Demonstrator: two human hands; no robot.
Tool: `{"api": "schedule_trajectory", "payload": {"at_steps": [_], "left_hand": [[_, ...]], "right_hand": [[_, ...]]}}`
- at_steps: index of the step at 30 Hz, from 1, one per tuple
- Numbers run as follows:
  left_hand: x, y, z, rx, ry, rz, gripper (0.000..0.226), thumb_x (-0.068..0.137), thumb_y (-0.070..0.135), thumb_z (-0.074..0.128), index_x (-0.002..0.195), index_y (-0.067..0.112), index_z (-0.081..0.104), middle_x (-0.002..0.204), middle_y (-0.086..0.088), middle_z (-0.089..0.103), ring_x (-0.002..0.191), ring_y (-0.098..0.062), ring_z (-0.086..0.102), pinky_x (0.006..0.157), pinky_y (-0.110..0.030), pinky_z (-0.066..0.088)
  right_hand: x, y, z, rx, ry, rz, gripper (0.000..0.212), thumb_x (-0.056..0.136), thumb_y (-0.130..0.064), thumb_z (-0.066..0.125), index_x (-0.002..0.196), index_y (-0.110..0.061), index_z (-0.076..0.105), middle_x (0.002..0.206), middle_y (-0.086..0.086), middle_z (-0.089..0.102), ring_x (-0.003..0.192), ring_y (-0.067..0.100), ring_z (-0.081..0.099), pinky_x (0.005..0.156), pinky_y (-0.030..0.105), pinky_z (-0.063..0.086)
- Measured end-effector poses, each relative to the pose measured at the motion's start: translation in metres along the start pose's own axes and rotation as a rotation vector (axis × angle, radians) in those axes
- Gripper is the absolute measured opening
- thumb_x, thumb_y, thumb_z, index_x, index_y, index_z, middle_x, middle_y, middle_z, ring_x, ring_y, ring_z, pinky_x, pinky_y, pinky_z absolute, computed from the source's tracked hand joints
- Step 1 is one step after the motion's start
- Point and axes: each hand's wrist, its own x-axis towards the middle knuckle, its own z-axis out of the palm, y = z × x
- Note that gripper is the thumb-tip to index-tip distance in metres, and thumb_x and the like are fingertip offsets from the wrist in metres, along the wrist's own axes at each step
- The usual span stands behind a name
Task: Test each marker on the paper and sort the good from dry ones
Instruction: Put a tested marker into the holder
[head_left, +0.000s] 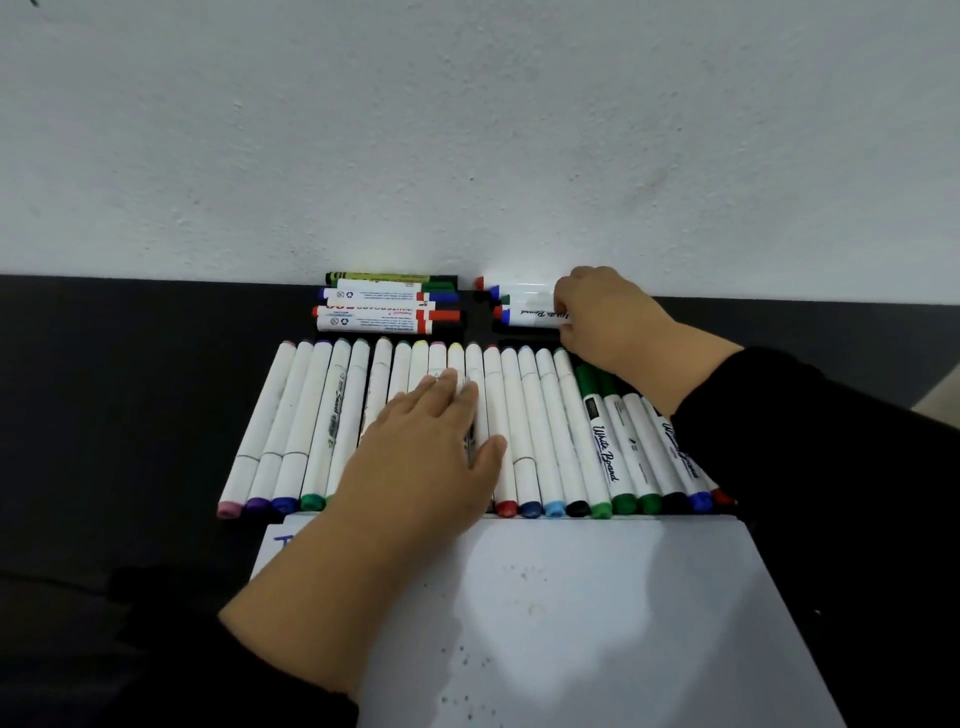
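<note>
A long row of white markers (524, 426) with coloured caps lies side by side on the dark table. My left hand (426, 447) rests flat on the middle of that row, fingers spread. White paper (597, 613) lies in front of the row, nearest me. Against the wall sit two small piles: a left pile (384, 306) of several whiteboard markers and a right pile (519, 304). My right hand (597, 317) is on the right pile, fingers closed around the near white marker with a blue end (530, 316).
A white wall (467, 130) rises directly behind the piles. The dark table (130, 389) extends to the left. Whiteboard markers with green, black, blue and red caps (623, 441) fill the row's right end, partly under my right sleeve.
</note>
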Motion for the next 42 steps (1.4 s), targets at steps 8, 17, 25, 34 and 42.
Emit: {"api": "schedule_trajectory", "payload": {"at_steps": [8,17,25,34,42], "left_hand": [[-0.003,0.011,-0.018,-0.041,0.06,-0.005,0.059,0.097,0.046,0.028,0.15,0.024,0.012,0.157,0.006,0.007,0.144,-0.012,0.007,0.114,-0.028,0.008],[-0.046,0.028,-0.068,-0.467,-0.133,-0.079,0.048,0.095,0.047,0.042,0.14,0.033,0.039,0.139,0.011,0.046,0.112,-0.007,0.049,0.083,-0.018,0.036],[-0.122,0.019,-0.085,-0.892,-0.186,-0.368,0.015,0.087,0.037,0.062,0.099,0.031,0.067,0.093,0.008,0.066,0.087,-0.005,0.055,0.067,-0.02,0.038],[-0.179,-0.004,-0.08,-0.901,-0.162,-0.384,0.008,0.083,0.033,0.067,0.078,0.037,0.062,0.085,0.013,0.067,0.087,-0.002,0.058,0.064,-0.017,0.037],[-0.186,-0.018,-0.075,-1.022,-0.257,-0.394,0.012,0.089,0.032,0.058,0.08,0.029,0.065,0.068,0.014,0.071,0.074,-0.003,0.065,0.078,-0.021,0.048]], "right_hand": [[-0.037,-0.013,-0.042,0.267,0.076,0.089,0.029,0.088,-0.018,0.058,0.115,-0.008,0.056,0.112,0.01,0.055,0.099,0.024,0.052,0.079,0.03,0.041],[-0.106,-0.057,-0.097,1.022,-0.061,0.394,0.017,0.088,-0.021,0.06,0.104,-0.015,0.062,0.087,-0.001,0.061,0.077,0.014,0.059,0.066,0.025,0.048],[-0.162,-0.116,-0.107,1.411,-0.077,0.495,0.01,0.087,-0.01,0.055,0.085,-0.008,0.065,0.066,0.001,0.057,0.059,0.01,0.048,0.058,0.022,0.043],[-0.213,-0.169,-0.097,1.454,-0.043,0.514,0.031,0.087,-0.039,0.064,0.066,-0.019,0.054,0.056,-0.007,0.048,0.056,0.01,0.042,0.059,0.025,0.036],[-0.22,-0.189,-0.079,1.608,0.001,0.533,0.022,0.088,-0.032,0.065,0.073,-0.017,0.059,0.053,-0.005,0.047,0.051,0.01,0.04,0.052,0.023,0.037]]}}
